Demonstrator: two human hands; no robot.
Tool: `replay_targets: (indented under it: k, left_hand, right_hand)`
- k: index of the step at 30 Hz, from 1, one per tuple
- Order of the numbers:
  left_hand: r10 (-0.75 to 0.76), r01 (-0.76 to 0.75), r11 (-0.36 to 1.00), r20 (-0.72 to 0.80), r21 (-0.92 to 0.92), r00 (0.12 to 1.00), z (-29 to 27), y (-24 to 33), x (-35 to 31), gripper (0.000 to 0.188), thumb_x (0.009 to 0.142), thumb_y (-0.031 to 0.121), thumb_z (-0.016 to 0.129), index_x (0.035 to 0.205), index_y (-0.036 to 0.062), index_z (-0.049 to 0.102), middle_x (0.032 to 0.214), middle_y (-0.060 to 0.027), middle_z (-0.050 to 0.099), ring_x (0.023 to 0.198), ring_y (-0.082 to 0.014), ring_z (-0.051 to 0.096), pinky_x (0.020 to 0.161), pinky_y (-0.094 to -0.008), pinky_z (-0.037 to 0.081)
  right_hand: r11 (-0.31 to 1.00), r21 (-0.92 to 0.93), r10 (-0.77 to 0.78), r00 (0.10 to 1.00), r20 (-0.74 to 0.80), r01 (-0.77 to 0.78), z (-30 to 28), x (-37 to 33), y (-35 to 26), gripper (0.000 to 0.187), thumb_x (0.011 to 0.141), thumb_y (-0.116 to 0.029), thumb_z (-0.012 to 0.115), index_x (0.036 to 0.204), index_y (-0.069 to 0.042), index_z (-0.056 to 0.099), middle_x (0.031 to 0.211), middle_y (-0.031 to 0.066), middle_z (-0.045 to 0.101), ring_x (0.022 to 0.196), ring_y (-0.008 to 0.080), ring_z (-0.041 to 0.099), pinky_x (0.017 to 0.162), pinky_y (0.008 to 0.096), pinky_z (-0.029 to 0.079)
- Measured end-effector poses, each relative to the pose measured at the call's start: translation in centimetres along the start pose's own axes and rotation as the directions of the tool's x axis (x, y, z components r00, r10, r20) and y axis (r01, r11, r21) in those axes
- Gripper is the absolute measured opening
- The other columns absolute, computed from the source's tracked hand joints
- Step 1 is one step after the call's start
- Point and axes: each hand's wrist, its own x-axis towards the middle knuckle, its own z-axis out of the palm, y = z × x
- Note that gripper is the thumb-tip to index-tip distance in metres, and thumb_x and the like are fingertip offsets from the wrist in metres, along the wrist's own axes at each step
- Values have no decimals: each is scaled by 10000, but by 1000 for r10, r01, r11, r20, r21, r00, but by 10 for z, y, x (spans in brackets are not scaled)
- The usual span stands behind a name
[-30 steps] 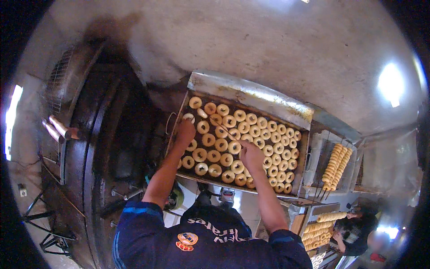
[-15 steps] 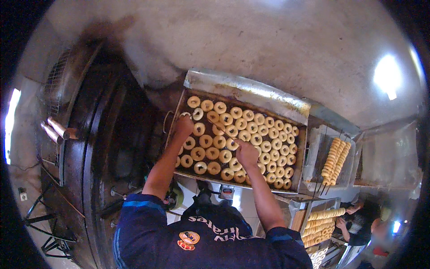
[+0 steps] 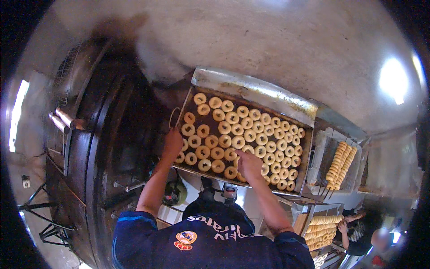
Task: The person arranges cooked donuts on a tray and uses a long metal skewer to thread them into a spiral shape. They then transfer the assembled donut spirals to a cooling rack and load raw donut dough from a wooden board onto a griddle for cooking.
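Note:
A wide rectangular frying pan [image 3: 309, 150] of dark oil holds many pale golden ring doughnuts [image 3: 232, 117], most lying in loose rows. My left hand [image 3: 173, 141] is at the pan's left side, just below its looped handle [image 3: 174, 117], beside the nearest doughnuts. Its fingers are too unclear to show whether they hold anything. Above the near middle of the pan, my right hand [image 3: 250, 165] is closed, its fingertips toward a doughnut [image 3: 230, 154]. What it grips, if anything, does not show clearly.
A metal splash guard [image 3: 255, 95] stands along the pan's far side. At right, skewered doughnuts [image 3: 341, 166] lie over a clear tub [image 3: 316, 152]. More stacked doughnuts [image 3: 320, 231] fill a rack at lower right, beside another person [image 3: 358, 233]. Dark machinery [image 3: 96, 148] stands at left.
My left hand has come nearer from the far left corner of the pan. My right hand has moved slightly nearer; a thin stick seen ahead of it earlier no longer shows clearly. Some left-side doughnuts have shifted.

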Motion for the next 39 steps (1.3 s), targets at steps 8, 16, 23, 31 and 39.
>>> replay_targets:
  k: [8, 16, 23, 31, 39]
  left_hand:
    - [-34, 31, 999, -113, -26, 993, 47, -17, -45, 347, 934, 56, 577, 1252, -73, 627, 1190, -300, 683, 1050, -461, 696, 921, -543, 572]
    - [17, -15, 999, -39, 42, 999, 60, -12, -93, 300, 939, 92, 577, 1195, -47, 644, 1183, -289, 682, 1042, -456, 702, 892, -546, 576]
    - [-75, 48, 992, 231, 118, 970, 52, -10, -118, 272, 935, 116, 572, 1136, -21, 694, 1132, -281, 713, 1027, -454, 713, 899, -542, 575]
    - [276, -382, 832, 296, 403, 914, 36, 4, -152, 310, 945, 134, 541, 1160, 17, 732, 1062, -237, 744, 1104, -443, 691, 954, -548, 552]
    - [6, -10, 997, 59, 72, 998, 30, -1, -147, 200, 890, 86, 633, 1049, 15, 732, 1085, -256, 730, 1068, -456, 700, 926, -560, 565]
  right_hand:
    - [1000, -16, -4, 998, 63, 5, -25, -22, 0, 403, 874, -107, 655, 1239, -244, 758, 991, 122, 736, 875, 330, 736, 731, 464, 599]
    - [994, -50, -92, 992, 91, 97, -15, -56, 20, 374, 867, -107, 677, 1203, -238, 776, 968, 106, 738, 843, 318, 733, 709, 448, 597]
    - [981, -51, -174, 967, 188, 187, -9, -93, 29, 343, 910, -168, 654, 1221, -263, 765, 961, 110, 717, 864, 316, 732, 709, 464, 591]
    - [991, -75, -95, 984, 148, 107, -29, -115, 71, 345, 898, -150, 638, 1192, -264, 777, 938, 96, 724, 880, 334, 732, 732, 477, 591]
    - [989, -1, -145, 986, 83, 146, -47, -118, 48, 331, 884, -161, 663, 1180, -255, 780, 911, 90, 708, 855, 323, 726, 713, 467, 588]
